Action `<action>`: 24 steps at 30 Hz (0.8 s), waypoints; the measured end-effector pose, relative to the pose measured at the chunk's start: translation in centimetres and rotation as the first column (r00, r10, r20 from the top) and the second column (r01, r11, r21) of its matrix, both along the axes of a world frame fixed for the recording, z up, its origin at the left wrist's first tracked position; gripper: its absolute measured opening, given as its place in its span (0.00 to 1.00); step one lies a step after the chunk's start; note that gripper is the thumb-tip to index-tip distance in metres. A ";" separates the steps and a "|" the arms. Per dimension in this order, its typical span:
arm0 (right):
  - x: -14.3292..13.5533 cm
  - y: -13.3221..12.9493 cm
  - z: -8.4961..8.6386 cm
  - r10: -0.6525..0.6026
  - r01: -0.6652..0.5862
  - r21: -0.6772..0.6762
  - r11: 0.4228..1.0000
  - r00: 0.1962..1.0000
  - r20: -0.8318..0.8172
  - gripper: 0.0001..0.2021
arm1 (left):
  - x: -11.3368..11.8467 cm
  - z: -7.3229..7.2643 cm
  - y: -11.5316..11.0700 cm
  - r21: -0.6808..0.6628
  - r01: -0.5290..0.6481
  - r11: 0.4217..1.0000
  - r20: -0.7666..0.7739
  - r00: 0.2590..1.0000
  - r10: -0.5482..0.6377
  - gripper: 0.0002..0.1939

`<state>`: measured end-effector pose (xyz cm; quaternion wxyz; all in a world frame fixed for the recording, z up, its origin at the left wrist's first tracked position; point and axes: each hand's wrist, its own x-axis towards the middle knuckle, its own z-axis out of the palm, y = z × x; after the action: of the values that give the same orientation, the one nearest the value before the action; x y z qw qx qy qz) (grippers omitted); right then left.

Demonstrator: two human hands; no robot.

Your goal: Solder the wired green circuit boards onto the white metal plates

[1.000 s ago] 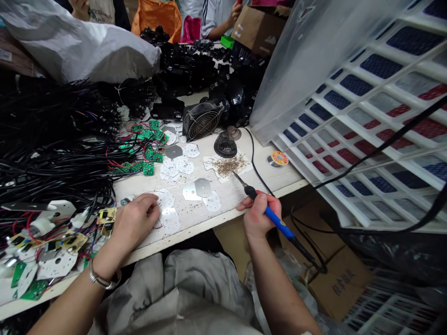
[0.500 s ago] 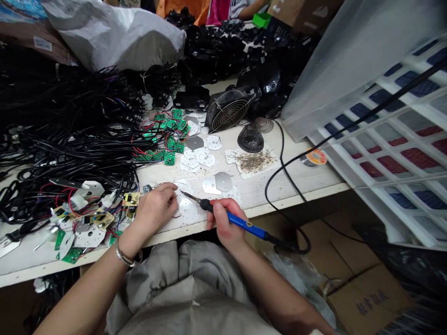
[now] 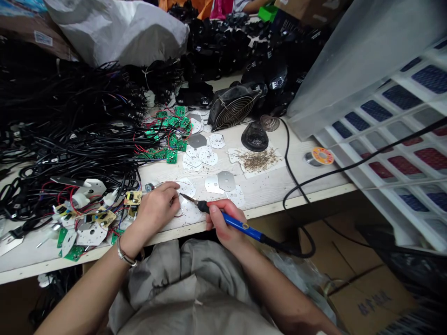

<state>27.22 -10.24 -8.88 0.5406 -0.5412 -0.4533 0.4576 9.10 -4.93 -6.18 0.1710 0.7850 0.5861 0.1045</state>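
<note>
My right hand [image 3: 226, 221] grips a soldering iron [image 3: 240, 225] with a blue handle, its tip pointing left. That tip is over white, roughly round circuit plates [image 3: 191, 211] at the table's front edge, close to my left fingertips. My left hand [image 3: 159, 207] rests on the left side of these plates, fingers curled and closed; what they pinch is hidden. A thin wire shows beside the fingers. Just left of this hand lie yellowish circuit boards [image 3: 104, 217] with wires and white plates attached.
Black cables [image 3: 101, 139] and green circuit boards [image 3: 172, 156] cover the left side. Behind the plates stands a small fan [image 3: 234, 110]. A solder spool [image 3: 319, 157] lies at right, beside a white plastic crate [image 3: 370, 172]. The iron's black cord loops over the table edge.
The view has shifted slightly, so the table things appear farther right. The iron's tip has come a little closer to my left fingers. Both hands keep their grips.
</note>
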 end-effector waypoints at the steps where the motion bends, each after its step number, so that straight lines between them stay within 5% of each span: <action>1: 0.1 0.0 0.0 0.004 -0.004 -0.003 1.000 1.000 0.004 0.11 | 0.0 0.0 0.0 0.005 0.000 1.000 -0.002 1.000 0.000 0.08; 17: 0.5 0.1 -0.9 -0.055 0.057 0.032 0.998 0.996 -0.067 0.10 | 0.0 -0.1 -0.1 0.055 0.046 0.997 -0.066 0.997 -0.042 0.08; 21: 0.6 0.2 -1.2 -0.107 0.112 0.047 0.993 0.990 -0.088 0.11 | -0.3 0.2 -1.1 0.222 0.111 0.969 -0.102 0.991 -0.090 0.09; 24: 0.5 0.2 -1.1 -0.123 0.130 0.066 0.989 0.988 -0.097 0.11 | -0.5 1.0 -1.6 0.433 0.087 0.897 0.010 0.995 -0.102 0.08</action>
<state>27.68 -10.00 -10.02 0.6082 -0.5272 -0.4085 0.4304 8.61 -6.53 -5.13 0.0074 0.8291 0.5068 0.2360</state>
